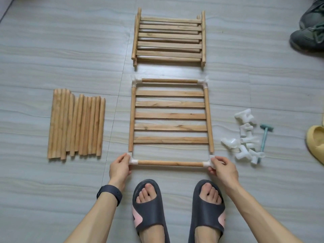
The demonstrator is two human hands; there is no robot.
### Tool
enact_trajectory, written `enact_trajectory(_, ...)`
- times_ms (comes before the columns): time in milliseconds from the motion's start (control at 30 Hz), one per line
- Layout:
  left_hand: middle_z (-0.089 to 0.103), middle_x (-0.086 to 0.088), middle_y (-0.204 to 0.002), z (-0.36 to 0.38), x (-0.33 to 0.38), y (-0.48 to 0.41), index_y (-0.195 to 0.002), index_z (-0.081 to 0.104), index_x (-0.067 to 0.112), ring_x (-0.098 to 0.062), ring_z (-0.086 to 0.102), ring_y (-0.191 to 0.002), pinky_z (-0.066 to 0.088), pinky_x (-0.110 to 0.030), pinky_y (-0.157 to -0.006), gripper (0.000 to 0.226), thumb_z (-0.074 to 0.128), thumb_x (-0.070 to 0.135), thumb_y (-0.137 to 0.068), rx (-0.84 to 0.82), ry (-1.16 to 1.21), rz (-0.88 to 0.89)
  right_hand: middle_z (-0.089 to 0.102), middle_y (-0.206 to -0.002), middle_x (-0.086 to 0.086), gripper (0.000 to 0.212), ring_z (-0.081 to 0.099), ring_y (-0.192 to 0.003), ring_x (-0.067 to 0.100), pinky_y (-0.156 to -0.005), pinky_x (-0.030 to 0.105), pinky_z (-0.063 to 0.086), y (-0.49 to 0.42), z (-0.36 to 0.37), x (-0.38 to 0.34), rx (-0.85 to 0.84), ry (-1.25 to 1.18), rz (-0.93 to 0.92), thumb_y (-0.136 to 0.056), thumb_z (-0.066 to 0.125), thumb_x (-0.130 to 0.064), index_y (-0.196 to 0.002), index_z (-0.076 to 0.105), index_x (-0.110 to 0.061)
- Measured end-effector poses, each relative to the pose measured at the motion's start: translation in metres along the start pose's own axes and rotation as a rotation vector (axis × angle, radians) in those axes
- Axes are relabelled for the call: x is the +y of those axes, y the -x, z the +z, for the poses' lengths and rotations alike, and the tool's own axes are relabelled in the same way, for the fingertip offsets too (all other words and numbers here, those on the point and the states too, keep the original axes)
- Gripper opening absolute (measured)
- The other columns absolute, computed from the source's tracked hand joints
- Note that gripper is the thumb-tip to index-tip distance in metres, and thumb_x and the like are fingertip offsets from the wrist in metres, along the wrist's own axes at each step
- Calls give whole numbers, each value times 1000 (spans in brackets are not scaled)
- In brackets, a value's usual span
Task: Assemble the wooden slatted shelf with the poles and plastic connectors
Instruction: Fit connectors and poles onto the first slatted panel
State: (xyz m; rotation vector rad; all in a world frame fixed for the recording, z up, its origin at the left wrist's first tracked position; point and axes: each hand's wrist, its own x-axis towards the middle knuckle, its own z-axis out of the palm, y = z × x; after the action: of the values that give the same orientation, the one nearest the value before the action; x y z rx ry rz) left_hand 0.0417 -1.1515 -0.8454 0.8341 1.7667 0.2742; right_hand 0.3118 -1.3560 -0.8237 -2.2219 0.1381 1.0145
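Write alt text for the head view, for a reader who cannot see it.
Left hand and right hand pinch white connectors capping a pole, near a slatted panel on the floor. Loose poles lie left, spare connectors right.

- A slatted panel [170, 115] lay flat on the floor [52, 50], in the middle.
- Behind it lay a stack of panels [168, 37].
- Well to its left, a row of poles [77, 125] lay side by side.
- To its right sat a heap of loose connectors [245, 137], with a hammer [264, 139] just beside them on their right.
- A cross pole [170, 163] lay across the panel's near end, just before the side rails.
- The left hand [120, 166] held the left connector [132, 159] on one tip, and the right hand [222, 168] held the right connector [209, 161] on the other.
- Two slippered feet [149, 204] stood before the cross pole.
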Motion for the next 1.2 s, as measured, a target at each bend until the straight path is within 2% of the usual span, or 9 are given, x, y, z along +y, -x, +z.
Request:
enact_trajectory(133,61,8,-97,7,4,-3,-127,65,19,-13,58,-82,58,-42,-85,30,56,28,-100,28,-35,37,74,-65,-5,10,75,-73,24,-93,49,56,-10,1,-7,-16,-24,22,-91,67,-32,-95,70,-24)
enact_trajectory(267,62,-3,-112,8,8,-3,-122,62,23,-18,61,-88,59,-42,-83,23,55,22,-100,-4,-61,67,73,-63,-3,7,75,-75,28,-91,50,57,-16,0,-10,-5,-40,25,-91,66,-29,-95,69,-24)
enact_trajectory(533,66,3,-103,11,10,-4,-111,63,30,-19,65,-92,59,-43,-84,16,58,21,-99,-35,-90,95,71,-78,7,18,69,-71,23,-80,45,60,-24,-3,-19,-26,-16,14,-94,64,-23,-109,69,-15)
enact_trajectory(700,68,-1,-107,11,18,-3,-100,60,35,-28,70,-91,61,-43,-80,5,56,36,-97,-17,-171,64,72,-89,6,14,71,-80,23,-67,39,61,-28,-6,-29,-50,4,63,-94,65,-26,-104,71,-19)
enact_trajectory(767,68,0,-106,11,21,-7,-97,60,32,-28,69,-93,59,-44,-85,17,59,48,-92,-19,-265,88,71,-92,5,13,73,-85,26,-64,38,61,-28,-7,-33,-54,44,52,-94,64,-27,-102,71,-20)
enact_trajectory(833,67,2,-103,14,26,-10,-98,60,28,-27,65,-96,54,-40,-88,28,61,54,-90,4,-419,127,71,-93,3,15,73,-82,26,-63,38,62,-29,-5,-37,-45,87,18,-93,65,-29,-103,70,-19)
enact_trajectory(967,64,-4,-100,22,38,-9,-101,60,19,-27,56,-90,43,-34,-78,30,58,48,-94,85,-671,206,70,-88,-6,17,72,-71,23,-71,41,63,-29,-1,-42,12,286,-85,-89,62,-38,-102,64,-26)
enact_trajectory(1067,66,-8,-106,27,43,-9,-106,63,16,-32,59,-97,44,-35,-81,31,56,45,-97,105,-679,191,74,-91,-5,41,72,-86,27,-86,47,58,-38,-2,-37,21,350,-122,-79,54,-58,-106,67,-31)
enact_trajectory(1200,68,-12,-112,32,43,-11,-108,63,15,-36,62,-104,47,-38,-86,33,57,45,-96,114,-653,141,75,-100,-6,59,71,-96,28,-91,48,56,-57,-4,-26,13,314,-113,-67,49,-70,-110,70,-35)
